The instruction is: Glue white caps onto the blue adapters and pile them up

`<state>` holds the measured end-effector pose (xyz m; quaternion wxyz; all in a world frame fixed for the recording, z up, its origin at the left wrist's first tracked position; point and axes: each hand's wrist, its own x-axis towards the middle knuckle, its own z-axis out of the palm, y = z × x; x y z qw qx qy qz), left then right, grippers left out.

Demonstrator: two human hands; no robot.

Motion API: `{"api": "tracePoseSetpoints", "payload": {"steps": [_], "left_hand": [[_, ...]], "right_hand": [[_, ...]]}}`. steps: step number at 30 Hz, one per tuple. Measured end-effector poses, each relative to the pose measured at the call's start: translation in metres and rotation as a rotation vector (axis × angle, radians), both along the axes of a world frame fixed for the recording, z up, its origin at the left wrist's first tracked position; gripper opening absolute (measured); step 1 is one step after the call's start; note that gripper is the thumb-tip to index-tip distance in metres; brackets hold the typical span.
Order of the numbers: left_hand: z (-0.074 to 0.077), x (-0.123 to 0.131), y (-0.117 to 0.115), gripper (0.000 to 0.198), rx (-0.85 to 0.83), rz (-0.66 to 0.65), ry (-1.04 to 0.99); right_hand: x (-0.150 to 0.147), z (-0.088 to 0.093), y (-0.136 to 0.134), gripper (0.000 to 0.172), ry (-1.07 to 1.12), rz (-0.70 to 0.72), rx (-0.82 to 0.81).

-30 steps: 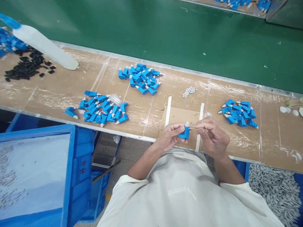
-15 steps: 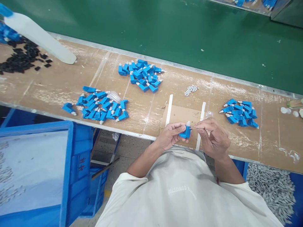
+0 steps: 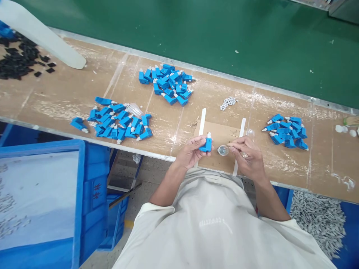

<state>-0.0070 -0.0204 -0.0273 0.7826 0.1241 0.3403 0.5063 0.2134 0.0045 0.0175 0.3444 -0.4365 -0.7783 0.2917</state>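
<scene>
In my left hand [image 3: 193, 151] is a blue plastic part [image 3: 206, 145] with a white tip pointing up, pinched between thumb and fingers. My right hand [image 3: 248, 157] is closed in a pinch on a thin stick [image 3: 229, 146], only a little of which shows. Its fingertips are at the rim of a small clear cup [image 3: 223, 150] with something greyish inside. The cup stands between my hands on a cardboard sheet [image 3: 215, 129] edged by two white tape strips.
Blue parts lie in piles at the left [image 3: 120, 121], middle [image 3: 168, 84] and right [image 3: 287, 130]. Small whitish pieces [image 3: 228, 102] lie behind the cardboard. Black pieces [image 3: 17, 59] are at far left. Blue bins [image 3: 92, 194] stand below the table edge; a green surface [image 3: 196, 37] runs behind.
My left hand has moved left and slightly up with the blue part. The stick in my right hand has come away from that part to the cup, which now shows between my hands.
</scene>
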Motion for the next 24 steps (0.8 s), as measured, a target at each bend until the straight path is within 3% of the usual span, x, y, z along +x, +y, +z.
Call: {"api": "tracePoseSetpoints", "payload": {"steps": [5,9,15,19,24], "left_hand": [[-0.011,-0.003,0.0,0.034,-0.006,0.023,-0.038],[-0.013,-0.003,0.0,0.037,-0.016,0.033,-0.077],[-0.015,-0.001,-0.002,0.035,-0.007,0.028,-0.104],[-0.017,0.001,-0.003,0.041,0.014,0.076,-0.137],[-0.019,0.003,-0.004,0.041,0.017,0.1,-0.161]], "right_hand": [[0.014,-0.005,0.019,0.023,-0.084,-0.098,-0.031],[0.025,-0.006,0.068,0.023,-0.184,-0.222,0.019],[0.012,-0.027,0.141,0.02,-0.371,-0.163,0.02],[0.003,-0.036,0.162,0.016,-0.434,-0.222,0.068],[0.005,-0.034,0.178,0.019,-0.461,-0.21,0.007]]}}
